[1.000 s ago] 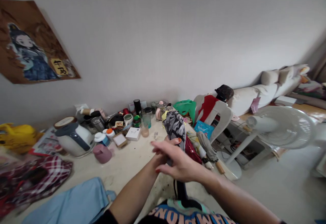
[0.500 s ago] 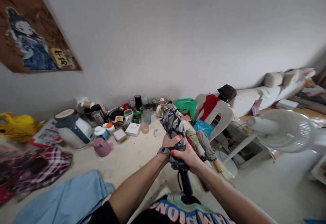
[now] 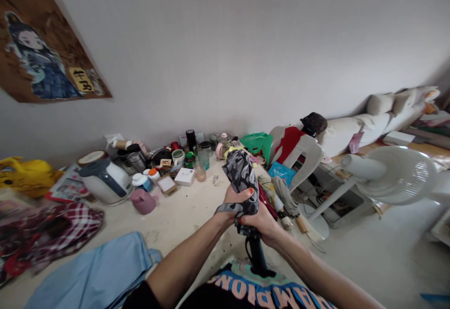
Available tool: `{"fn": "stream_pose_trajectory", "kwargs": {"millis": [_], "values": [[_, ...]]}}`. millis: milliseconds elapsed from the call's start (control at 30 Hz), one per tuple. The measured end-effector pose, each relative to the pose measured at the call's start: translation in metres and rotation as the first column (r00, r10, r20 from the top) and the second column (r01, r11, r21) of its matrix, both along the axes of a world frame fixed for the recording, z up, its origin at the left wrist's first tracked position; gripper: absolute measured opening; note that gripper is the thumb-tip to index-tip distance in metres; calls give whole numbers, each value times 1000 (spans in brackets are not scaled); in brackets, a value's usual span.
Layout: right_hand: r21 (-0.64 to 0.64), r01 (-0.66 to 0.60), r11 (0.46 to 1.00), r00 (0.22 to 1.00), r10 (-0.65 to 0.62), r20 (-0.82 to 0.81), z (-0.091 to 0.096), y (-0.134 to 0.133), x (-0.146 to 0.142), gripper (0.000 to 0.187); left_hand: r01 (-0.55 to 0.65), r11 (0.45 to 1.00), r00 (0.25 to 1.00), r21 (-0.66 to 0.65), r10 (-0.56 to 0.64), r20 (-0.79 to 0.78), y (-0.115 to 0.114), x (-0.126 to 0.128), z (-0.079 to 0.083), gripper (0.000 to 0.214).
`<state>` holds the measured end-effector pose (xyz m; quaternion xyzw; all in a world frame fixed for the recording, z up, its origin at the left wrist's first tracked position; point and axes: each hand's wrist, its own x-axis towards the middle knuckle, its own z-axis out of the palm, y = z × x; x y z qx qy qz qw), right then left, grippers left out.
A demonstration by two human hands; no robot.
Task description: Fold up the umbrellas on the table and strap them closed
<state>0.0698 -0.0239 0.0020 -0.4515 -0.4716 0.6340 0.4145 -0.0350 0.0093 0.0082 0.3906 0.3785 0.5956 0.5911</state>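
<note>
A folding umbrella (image 3: 242, 173) in grey and black camouflage cloth is held upright between both hands, its canopy bundled and its black handle (image 3: 258, 255) pointing down against my shirt. My left hand (image 3: 235, 201) is closed round the middle of the bundle, with the umbrella's strap lying across the wrist. Just lower on the other side, my right hand (image 3: 262, 220) grips the cloth near the handle. Beyond my right hand, several folded umbrellas (image 3: 284, 199) lie at the table's right edge.
On the table (image 3: 186, 210) stand a kettle (image 3: 105, 180), a mauve jug (image 3: 142, 201), a white box (image 3: 184, 176) and several cups. A blue cloth item (image 3: 91, 271) lies front left. A white chair (image 3: 307, 159) and a fan (image 3: 390, 175) stand on the right.
My right thumb has slid lower along the bundle and its fingers now wrap the umbrella's lower end. My left hand keeps its hold. The view has shifted slightly.
</note>
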Motion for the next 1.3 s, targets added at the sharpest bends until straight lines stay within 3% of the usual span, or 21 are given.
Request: {"fn": "stream_pose_trajectory", "kwargs": {"millis": [133,233,300,367,433,500,567,633,700,733,767,800,867,933,967,1000,1067,1133,1200,1300], "values": [[-65,-58,996,998,57,-14,7,-1,3,41,103,995,995,0,-103,20,4,-6,-7,41],[-17,-97,995,995,96,-39,2,-5,5,48,-12,1000,999,10,12,44,6,-8,-7,44],[67,-54,996,998,52,27,-8,-10,5,53,-109,994,991,-6,109,74,6,-10,-5,48],[90,-28,996,986,13,164,-18,-14,4,40,-124,992,986,-34,127,112,5,-12,-3,48],[21,-75,997,967,68,245,-23,-17,5,19,25,998,984,-58,-15,175,5,-16,-3,48],[-111,-184,977,970,199,141,-24,-16,8,17,284,958,927,-46,-262,268,5,-21,-5,49],[-246,-383,890,923,357,-145,-25,-13,13,22,511,860,799,14,-481,361,4,-22,-9,54],[-273,-628,729,758,494,-426,-30,-10,18,29,616,779,677,120,-601,425,4,-20,-14,59],[-191,-794,577,570,596,-565,-37,-8,21,31,629,747,609,213,-645,462,3,-15,-17,63],[-158,-826,541,521,624,-583,-40,-7,21,32,619,750,601,232,-643,475,2,-12,-17,63],[-146,-826,544,520,636,-571,-40,-6,21,34,603,765,610,228,-626,486,2,-11,-15,62],[-150,-799,582,563,636,-527,-39,-5,21,36,579,791,641,197,-591,490,3,-10,-13,60],[-152,-657,739,738,588,-332,-28,-1,21,38,490,870,771,56,-462,438,7,-14,-6,52],[-35,-429,903,903,429,-4,-11,3,23,48,341,937,897,-79,-299,326,11,-21,0,43],[75,-335,939,932,319,170,-2,5,24,61,271,955,934,-121,-229,275,13,-25,3,39],[202,-266,942,928,194,319,6,6,26,75,215,966,956,-146,-178,233,14,-28,5,35],[435,-262,861,857,0,515,17,7,29,95,150,977,977,-154,-123,175,14,-31,7,29],[582,-355,731,783,-107,612,21,4,29,92,98,983,990,-155,-80,120,13,-30,9,26],[662,-427,616,713,-221,665,20,-1,27,70,62,986,995,-154,-49,91,11,-27,11,25],[701,-509,500,631,-337,699,17,-4,24,34,51,983,996,-177,-38,75,10,-26,14,25]]}}
